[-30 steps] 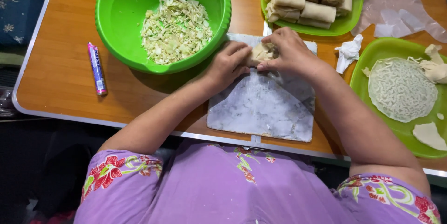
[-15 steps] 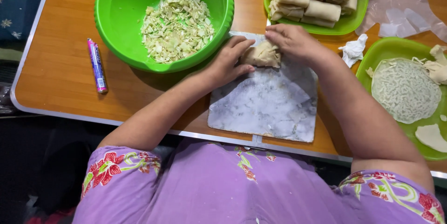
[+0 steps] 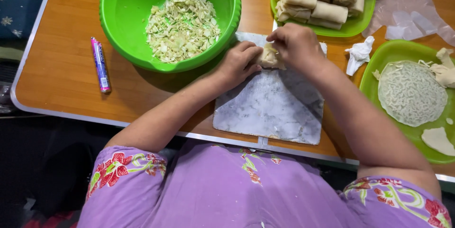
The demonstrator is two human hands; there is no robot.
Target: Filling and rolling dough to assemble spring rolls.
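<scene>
**Thin wrapper, tight fingers: the roll can tear or open**

The left hand (image 3: 238,62) and the right hand (image 3: 297,44) are both closed around a small pale roll (image 3: 269,57), which lies at the far edge of the marble board (image 3: 270,109), between the two hands. The left hand is curled, with the fingertips pressing on the left end of the roll. The right hand covers the right end from above with bent fingers, so I cannot tell how much of the roll is under it.

In my judgement, the main risk is the wrapper. It looks very thin, like the lacy round sheet (image 3: 411,93) on the green plate (image 3: 374,109) at the right, and a hard pinch can tear it. Then the filling comes out on the board.

A second risk is a loose fold: if the ends are not tucked well, the roll can open.

The roll is also very near to the green bowl (image 3: 123,19) of shredded cabbage (image 3: 182,26), which overlaps the corner of the board. A push forward can knock the roll against the bowl.

The tray of finished rolls (image 3: 317,0) stands just behind the right hand. A quick lift of the wrist can disturb this stack.
</scene>
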